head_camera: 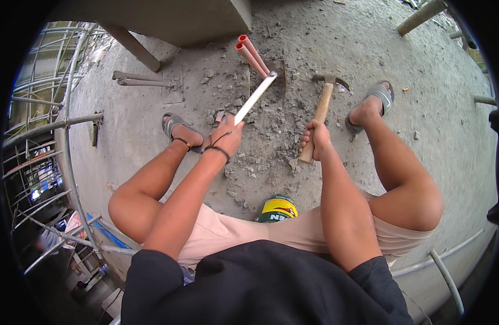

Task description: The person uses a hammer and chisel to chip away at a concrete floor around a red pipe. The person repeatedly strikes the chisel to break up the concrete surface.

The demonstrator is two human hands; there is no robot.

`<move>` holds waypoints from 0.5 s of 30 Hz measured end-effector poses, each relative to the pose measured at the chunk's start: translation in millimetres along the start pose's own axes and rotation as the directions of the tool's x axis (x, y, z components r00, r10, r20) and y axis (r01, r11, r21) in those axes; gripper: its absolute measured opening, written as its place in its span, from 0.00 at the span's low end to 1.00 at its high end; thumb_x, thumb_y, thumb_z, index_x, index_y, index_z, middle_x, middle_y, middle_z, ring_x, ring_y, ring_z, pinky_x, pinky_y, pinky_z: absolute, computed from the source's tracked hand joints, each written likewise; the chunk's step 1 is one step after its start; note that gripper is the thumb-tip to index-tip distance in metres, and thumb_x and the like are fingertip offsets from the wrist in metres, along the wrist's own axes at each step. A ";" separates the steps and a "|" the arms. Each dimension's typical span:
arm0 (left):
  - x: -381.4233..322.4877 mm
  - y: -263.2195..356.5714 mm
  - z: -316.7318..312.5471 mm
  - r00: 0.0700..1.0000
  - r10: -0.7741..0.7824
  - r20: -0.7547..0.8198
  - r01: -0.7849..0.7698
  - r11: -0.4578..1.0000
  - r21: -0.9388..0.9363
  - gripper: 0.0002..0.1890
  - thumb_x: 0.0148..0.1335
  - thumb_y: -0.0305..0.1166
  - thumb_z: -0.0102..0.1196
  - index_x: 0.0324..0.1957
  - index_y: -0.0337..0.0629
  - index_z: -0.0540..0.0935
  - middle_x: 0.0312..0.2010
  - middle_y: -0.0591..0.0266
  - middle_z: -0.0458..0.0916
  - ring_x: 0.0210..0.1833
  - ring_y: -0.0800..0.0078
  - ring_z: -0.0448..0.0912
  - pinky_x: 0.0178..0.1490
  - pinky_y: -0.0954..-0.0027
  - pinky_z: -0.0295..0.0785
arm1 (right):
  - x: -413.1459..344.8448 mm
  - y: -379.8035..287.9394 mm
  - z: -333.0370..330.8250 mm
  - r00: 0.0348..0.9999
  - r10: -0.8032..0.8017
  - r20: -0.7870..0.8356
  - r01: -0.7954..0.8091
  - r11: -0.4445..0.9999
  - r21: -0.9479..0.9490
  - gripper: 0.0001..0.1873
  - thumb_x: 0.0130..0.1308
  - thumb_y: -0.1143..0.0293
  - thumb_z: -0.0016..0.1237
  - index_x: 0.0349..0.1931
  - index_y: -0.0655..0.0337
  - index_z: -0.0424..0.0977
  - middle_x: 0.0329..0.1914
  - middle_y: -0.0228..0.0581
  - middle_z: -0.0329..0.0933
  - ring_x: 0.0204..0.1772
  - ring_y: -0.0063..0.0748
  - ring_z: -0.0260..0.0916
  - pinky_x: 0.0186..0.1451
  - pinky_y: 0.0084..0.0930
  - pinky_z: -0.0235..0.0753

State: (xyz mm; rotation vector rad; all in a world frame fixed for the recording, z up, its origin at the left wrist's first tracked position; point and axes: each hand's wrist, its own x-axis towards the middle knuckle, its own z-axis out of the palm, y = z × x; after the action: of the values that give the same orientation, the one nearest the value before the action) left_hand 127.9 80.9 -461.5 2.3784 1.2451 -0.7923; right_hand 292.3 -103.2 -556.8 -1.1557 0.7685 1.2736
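My left hand (227, 137) grips a pale, bar-like tool (255, 98); its far end meets the base of two red-pink plastic pipes (253, 57) that stick up from broken concrete. The exact kind of tool cannot be told. In my right hand (316, 140) is a claw hammer with a wooden handle (323, 106), its metal head (330, 79) over the rubble, right of the pipes. Grey concrete chips (265, 138) lie between my feet. The contact point at the pipes' base is partly hidden by the tool's end.
A green and yellow paint bucket (278, 208) stands between my thighs. Grey pipes (142, 79) rise from the slab at the left. A concrete block (192, 20) stands ahead. Metal scaffolding (72, 154) lines the left edge, with a drop beyond; a post (421, 17) is far right.
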 end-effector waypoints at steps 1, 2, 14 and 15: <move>9.6 16.4 3.1 0.999 0.037 -0.016 -0.037 0.999 0.020 0.18 0.70 0.46 0.37 0.48 0.42 0.67 0.36 0.46 0.80 0.40 0.49 0.80 0.41 0.51 0.73 | -2.0 1.0 0.8 1.000 -0.004 -0.008 0.004 1.000 0.003 0.07 0.56 0.69 0.40 0.23 0.52 0.58 0.15 0.25 0.56 0.15 0.21 0.53 0.19 0.22 0.60; 18.9 31.0 0.3 0.997 0.070 -0.041 -0.068 0.997 0.046 0.18 0.70 0.47 0.37 0.48 0.42 0.67 0.35 0.47 0.80 0.39 0.49 0.80 0.40 0.51 0.73 | -4.7 2.2 2.4 1.000 0.013 0.013 -0.013 1.000 0.013 0.07 0.56 0.69 0.40 0.23 0.53 0.58 0.15 0.25 0.56 0.15 0.21 0.53 0.18 0.22 0.60; -58.8 -42.0 -17.0 0.957 0.012 0.289 -0.037 0.996 0.081 0.26 0.67 0.50 0.39 0.39 0.32 0.77 0.40 0.34 0.78 0.46 0.42 0.76 0.50 0.50 0.69 | -5.8 4.6 9.4 1.000 -0.024 -0.016 0.024 1.000 -0.004 0.06 0.56 0.68 0.40 0.25 0.54 0.58 0.15 0.26 0.56 0.16 0.22 0.54 0.19 0.24 0.63; -66.6 -43.1 -21.5 0.962 0.028 0.272 -0.050 0.996 0.072 0.26 0.67 0.50 0.39 0.38 0.32 0.77 0.40 0.35 0.78 0.46 0.42 0.76 0.50 0.50 0.69 | -7.8 6.3 11.9 0.998 -0.045 -0.038 0.044 0.999 -0.028 0.06 0.56 0.68 0.40 0.25 0.54 0.59 0.15 0.26 0.56 0.16 0.22 0.54 0.19 0.24 0.63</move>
State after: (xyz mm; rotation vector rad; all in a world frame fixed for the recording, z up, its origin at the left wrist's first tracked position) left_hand 68.4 73.8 -405.4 2.2509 1.0702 -1.1297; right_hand 282.9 -95.0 -547.5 -1.2167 0.7519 1.2312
